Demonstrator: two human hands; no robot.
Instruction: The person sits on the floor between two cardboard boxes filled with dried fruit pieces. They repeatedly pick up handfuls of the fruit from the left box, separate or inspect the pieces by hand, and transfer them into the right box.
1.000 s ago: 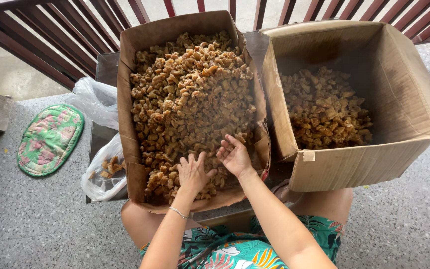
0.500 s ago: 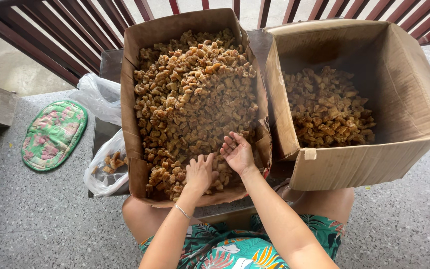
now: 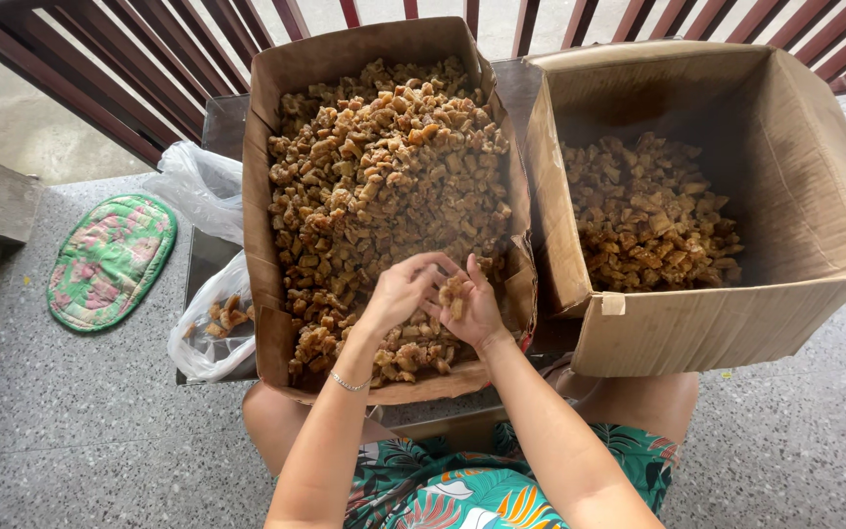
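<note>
Currently, both hands work over the near end of the heaped brown cardboard box (image 3: 276, 294). Right hand (image 3: 477, 309) pinches one golden-brown crisp fried piece (image 3: 454, 289); left hand (image 3: 401, 289) curls against it. Pieces appear light, brittle, probably greasy: grip by the edges, gently.

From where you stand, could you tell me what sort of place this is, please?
Probably a house porch or veranda, used for sorting food by hand. A dark red railing edges a speckled stone floor, a quilted mat lies by a step, and two cardboard boxes of brown fried pieces stand before the seated person.
</note>
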